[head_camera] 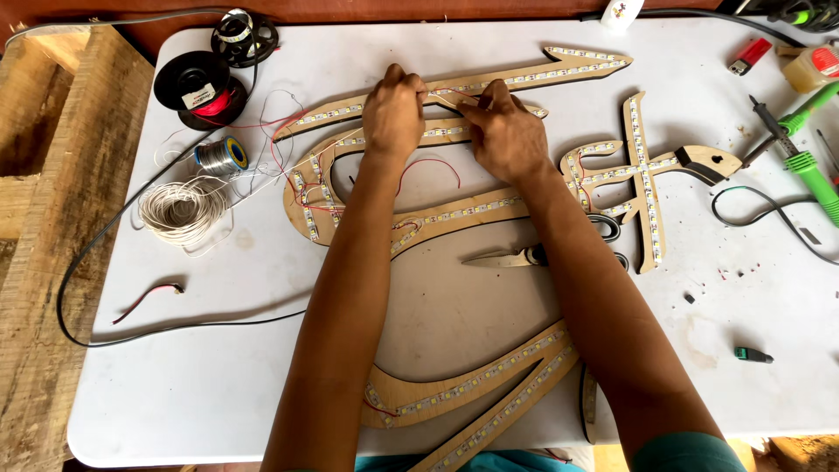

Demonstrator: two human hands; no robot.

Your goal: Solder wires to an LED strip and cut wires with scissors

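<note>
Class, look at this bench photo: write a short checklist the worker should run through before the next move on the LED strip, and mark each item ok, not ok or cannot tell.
1. Both hands on the strip: left hand and right hand pinch the LED strip on the wooden cutout. Ok.
2. Strip seated flat under the fingers: cannot tell, hidden.
3. Scissors within reach, blades shut: ok.
4. Soldering iron clear of the hands: ok.
5. Loose red wires off the strip path: not ok, they cross the cutout.

Bright, even daylight, soft shadows under the arms (corners perhaps slightly bowed), sharp focus.
</note>
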